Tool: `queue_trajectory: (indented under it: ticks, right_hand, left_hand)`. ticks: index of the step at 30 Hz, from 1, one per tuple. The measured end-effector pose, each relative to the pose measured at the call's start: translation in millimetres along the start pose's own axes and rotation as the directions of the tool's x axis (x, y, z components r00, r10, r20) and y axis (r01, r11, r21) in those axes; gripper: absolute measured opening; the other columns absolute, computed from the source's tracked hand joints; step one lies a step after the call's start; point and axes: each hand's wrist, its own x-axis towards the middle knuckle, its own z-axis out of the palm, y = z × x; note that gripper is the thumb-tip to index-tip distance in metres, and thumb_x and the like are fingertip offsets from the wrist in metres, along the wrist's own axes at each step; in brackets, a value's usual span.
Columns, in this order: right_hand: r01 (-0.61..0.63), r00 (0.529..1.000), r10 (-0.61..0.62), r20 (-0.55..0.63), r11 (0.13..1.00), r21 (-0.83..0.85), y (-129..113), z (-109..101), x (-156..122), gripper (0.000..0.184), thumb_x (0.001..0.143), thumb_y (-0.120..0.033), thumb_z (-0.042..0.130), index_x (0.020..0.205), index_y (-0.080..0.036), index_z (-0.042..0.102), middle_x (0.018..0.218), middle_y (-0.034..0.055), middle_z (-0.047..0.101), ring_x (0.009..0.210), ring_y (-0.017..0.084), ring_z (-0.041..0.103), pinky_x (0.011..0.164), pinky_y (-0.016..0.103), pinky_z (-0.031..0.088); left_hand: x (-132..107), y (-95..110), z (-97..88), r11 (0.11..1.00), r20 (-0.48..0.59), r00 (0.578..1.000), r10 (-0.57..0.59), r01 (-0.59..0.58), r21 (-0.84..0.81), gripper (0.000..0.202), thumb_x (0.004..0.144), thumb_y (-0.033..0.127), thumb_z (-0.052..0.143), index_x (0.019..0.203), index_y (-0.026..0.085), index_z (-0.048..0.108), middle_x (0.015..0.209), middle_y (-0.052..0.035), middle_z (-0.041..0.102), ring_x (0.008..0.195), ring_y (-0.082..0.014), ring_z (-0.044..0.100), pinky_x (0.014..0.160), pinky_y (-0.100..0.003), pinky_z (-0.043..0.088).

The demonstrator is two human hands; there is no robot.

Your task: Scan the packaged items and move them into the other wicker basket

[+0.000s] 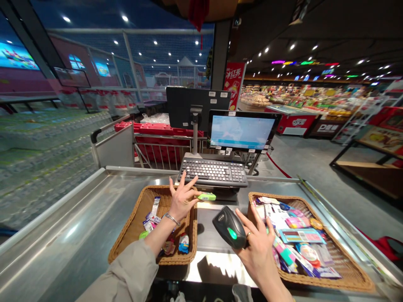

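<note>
Okay, from my remote view the left hand [182, 200] is splayed wide, fingers well apart, above the left wicker basket [126, 247] at bottom centre. Its thumb sits right at the end of a small green item [207, 196] lying on the steel checkout counter [72, 226], though I can't tell if they're touching. The right hand [258, 251] has a black handheld barcode scanner [229, 227] against the palm, thumb and fingers around it, just left of the right wicker basket [355, 279], which is heaped with colourful packets [299, 237]. The left basket holds a few sachets [150, 220] and a little egg-shaped toy [184, 243]. Straight ahead, a keyboard [214, 171] sits below a lit monitor [242, 132].
</note>
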Motion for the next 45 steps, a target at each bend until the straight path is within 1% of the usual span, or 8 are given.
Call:
queue_trajectory:
  ticks: [7,12,15,20,25,30,38,45]
  right_hand:
    - [0.008,1.0,-0.008,-0.026,1.0,-0.002,4.1,1.2,0.6,0.03,0.08,-0.024,0.057,0.109,-0.022,0.063,0.133,0.0052,0.06,0.143,0.033,0.027,0.109,0.061,0.019]
    - [-0.058,0.998,0.057,-0.038,0.998,-0.005,7.0,1.2,-4.6,0.033,0.081,-0.023,0.054,0.114,-0.022,0.061,0.135,0.0065,0.058,0.141,0.033,0.031,0.109,0.061,0.021]
    - [-0.1,0.994,0.099,-0.035,0.995,-0.011,9.4,-0.5,-9.3,0.034,0.082,-0.024,0.056,0.115,-0.023,0.061,0.134,0.0066,0.059,0.141,0.033,0.031,0.109,0.061,0.02]
    - [-0.151,0.987,0.149,-0.062,0.988,-0.02,16.1,-6.7,-17.8,0.031,0.081,-0.02,0.055,0.111,-0.022,0.062,0.133,0.0071,0.06,0.142,0.031,0.031,0.111,0.058,0.02]
    - [-0.178,0.982,0.173,-0.074,0.982,-0.069,22.9,-16.6,-29.5,0.033,0.079,-0.017,0.054,0.111,-0.023,0.062,0.133,0.0066,0.06,0.142,0.03,0.03,0.112,0.055,0.018]
    - [-0.256,0.966,0.248,-0.072,0.958,-0.127,30.8,-23.2,-44.3,0.034,0.083,-0.022,0.055,0.117,-0.024,0.061,0.135,0.0066,0.058,0.143,0.031,0.029,0.113,0.057,0.014]
    - [-0.306,0.952,0.291,-0.098,0.929,-0.208,46.5,-33.1,-67.1,0.038,0.083,-0.028,0.058,0.12,-0.024,0.059,0.135,0.0065,0.058,0.142,0.031,0.029,0.112,0.058,0.016]
    - [-0.374,0.927,0.361,-0.099,0.885,-0.276,55.4,-41.1,-85.4,0.032,0.081,-0.028,0.058,0.113,-0.024,0.063,0.135,0.0068,0.058,0.143,0.032,0.029,0.112,0.058,0.017]
  left_hand:
    - [4.6,1.0,2.1,1.0,-0.001,1.0,0.003,-0.003,-0.02,0.009,0.078,0.027,0.073,0.086,0.031,0.074,0.137,-0.0021,0.057,0.145,-0.0342,0.023,0.108,-0.075,-0.006]
    - [10.2,4.7,8.3,0.999,-0.001,1.0,0.025,-0.025,-0.048,0.008,0.082,0.026,0.069,0.086,0.03,0.074,0.137,-0.0032,0.057,0.145,-0.0331,0.023,0.109,-0.075,-0.005]
    - [14.5,9.7,14.5,0.997,0.005,0.999,0.039,-0.039,-0.063,0.005,0.082,0.029,0.069,0.084,0.029,0.074,0.136,-0.0036,0.058,0.144,-0.0335,0.025,0.109,-0.074,-0.005]
    - [20.7,20.0,28.1,0.993,0.028,0.996,0.079,-0.076,-0.087,0.007,0.082,0.034,0.069,0.086,0.03,0.073,0.137,-0.0037,0.057,0.145,-0.0328,0.024,0.11,-0.073,-0.007]
    - [27.1,32.5,44.0,0.986,0.039,0.991,0.13,-0.125,-0.114,0.008,0.082,0.035,0.069,0.086,0.03,0.073,0.136,-0.004,0.058,0.145,-0.0328,0.023,0.11,-0.072,-0.007]
    - [35.4,48.1,59.3,0.973,0.052,0.983,0.177,-0.167,-0.16,0.008,0.082,0.035,0.069,0.086,0.029,0.073,0.135,-0.0045,0.058,0.145,-0.0329,0.024,0.111,-0.072,-0.007]
    - [44.7,75.1,83.2,0.943,0.063,0.967,0.247,-0.225,-0.247,0.011,0.082,0.038,0.069,0.084,0.028,0.073,0.135,-0.0047,0.059,0.145,-0.0325,0.025,0.111,-0.072,-0.008]
    - [47.5,96.4,104.0,0.92,0.065,0.954,0.293,-0.263,-0.291,0.01,0.081,0.038,0.07,0.084,0.028,0.073,0.135,-0.0055,0.059,0.144,-0.0328,0.025,0.111,-0.072,-0.006]
